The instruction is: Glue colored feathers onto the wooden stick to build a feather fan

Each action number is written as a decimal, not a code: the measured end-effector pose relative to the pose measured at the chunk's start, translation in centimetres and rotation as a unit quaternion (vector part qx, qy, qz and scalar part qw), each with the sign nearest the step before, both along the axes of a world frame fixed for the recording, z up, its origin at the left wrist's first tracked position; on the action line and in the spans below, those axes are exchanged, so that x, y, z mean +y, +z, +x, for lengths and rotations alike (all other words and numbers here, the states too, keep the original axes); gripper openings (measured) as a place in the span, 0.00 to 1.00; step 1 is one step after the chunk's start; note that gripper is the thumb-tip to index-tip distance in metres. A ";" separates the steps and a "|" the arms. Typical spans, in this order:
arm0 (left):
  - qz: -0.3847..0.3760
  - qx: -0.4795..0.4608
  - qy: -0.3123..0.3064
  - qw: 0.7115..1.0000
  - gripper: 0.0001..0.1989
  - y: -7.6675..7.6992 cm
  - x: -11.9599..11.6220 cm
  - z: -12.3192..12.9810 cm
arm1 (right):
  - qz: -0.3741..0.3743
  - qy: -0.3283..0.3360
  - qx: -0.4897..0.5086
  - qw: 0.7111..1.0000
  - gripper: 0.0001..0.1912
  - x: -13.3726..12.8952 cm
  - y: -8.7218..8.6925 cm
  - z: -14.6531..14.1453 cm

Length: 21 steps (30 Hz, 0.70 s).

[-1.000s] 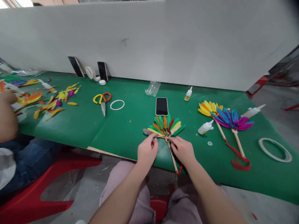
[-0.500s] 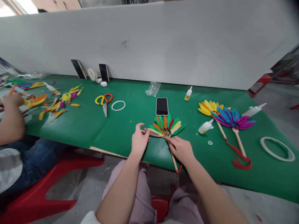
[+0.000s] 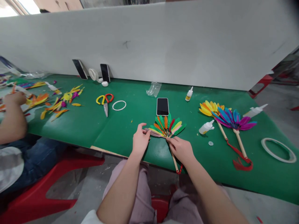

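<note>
A fan of green, orange, red and yellow feathers [image 3: 166,124] lies on the green table in front of me, its wooden handle [image 3: 174,160] pointing toward me with a red cord at the end. My left hand [image 3: 141,140] pinches the outer end of a pale pinkish-grey feather [image 3: 156,133] at the fan's left side. The fingers of my right hand [image 3: 181,149] are closed on the fan's base, where the feathers meet the handle. A phone [image 3: 162,106] lies just behind the feathers.
Right of the fan are an open glue bottle [image 3: 206,127], two finished-looking fans [image 3: 235,119] and a tape roll [image 3: 278,150]. Scissors [image 3: 105,104] and a white ring [image 3: 119,105] lie to the left. Farther left, a person's arm [image 3: 14,115] reaches over loose feathers [image 3: 63,101].
Both my hands keep the same hold on the fan and feather. The whole view has shifted very slightly. The other person's hand at the left has moved a little.
</note>
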State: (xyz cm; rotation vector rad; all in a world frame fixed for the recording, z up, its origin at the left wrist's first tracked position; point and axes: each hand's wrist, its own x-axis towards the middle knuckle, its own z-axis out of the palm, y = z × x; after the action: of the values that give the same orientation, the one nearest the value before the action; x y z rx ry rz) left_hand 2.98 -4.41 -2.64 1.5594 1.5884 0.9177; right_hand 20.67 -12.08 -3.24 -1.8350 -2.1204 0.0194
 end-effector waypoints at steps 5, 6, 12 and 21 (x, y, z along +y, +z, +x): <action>-0.003 0.000 0.000 1.000 0.17 0.0 0.0 0.0 | 0.008 0.004 -0.002 1.000 0.13 0.0 0.0 0.0; -0.005 -0.002 0.001 1.000 0.17 0.0 0.0 0.0 | 0.009 0.005 0.000 1.000 0.13 0.0 0.0 0.0; -0.008 -0.010 0.003 1.000 0.18 0.0 0.0 0.1 | 0.030 0.016 0.023 0.999 0.14 -0.1 -0.1 0.1; 0.008 -0.004 0.000 1.000 0.17 -0.1 0.0 -0.1 | 0.053 0.004 0.006 0.999 0.13 0.0 -0.3 0.1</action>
State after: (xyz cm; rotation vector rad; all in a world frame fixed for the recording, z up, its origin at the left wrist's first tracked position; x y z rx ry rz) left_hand 2.85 -4.40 -2.76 1.5648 1.5780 0.9384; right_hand 20.73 -12.10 -3.52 -1.7606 -2.0794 -0.0785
